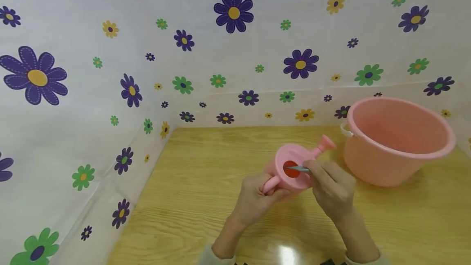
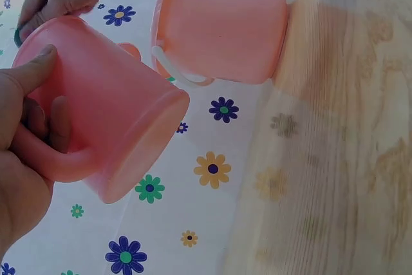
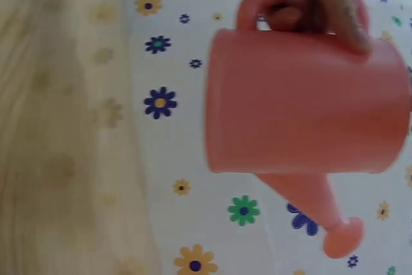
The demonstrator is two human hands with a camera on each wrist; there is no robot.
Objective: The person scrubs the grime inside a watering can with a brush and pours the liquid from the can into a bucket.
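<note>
Holding the pink watering can (image 3: pixel 302 101) up off the wood-grain table (image 1: pixel 191 191), I had the fingers of my left hand (image 1: pixel 254 199) curled through its looped handle (image 1: pixel 271 184), thumb laid along the wall, I think to stop it swinging. Its round opening leaned toward me, presumably to let me see in; a red patch (image 1: pixel 292 174) showed there, though I could not tell whether it was contents or inner wall. My right hand (image 1: pixel 335 189) pinched a slim grey tool (image 1: pixel 299 168) whose tip reached into that opening; I judged the close grip suited fine control, but the tool's exact kind was unclear. The spout (image 1: pixel 326 144) pointed away to the right, which left the mouth free. Beyond it, a larger pink bucket (image 1: pixel 380 167) stood upright on the table, its white handle (image 1: pixel 346 130) on the side toward the can, perhaps set aside to give my hands room. Flowered sheeting (image 1: pixel 206 60) rose behind and on the left.
</note>
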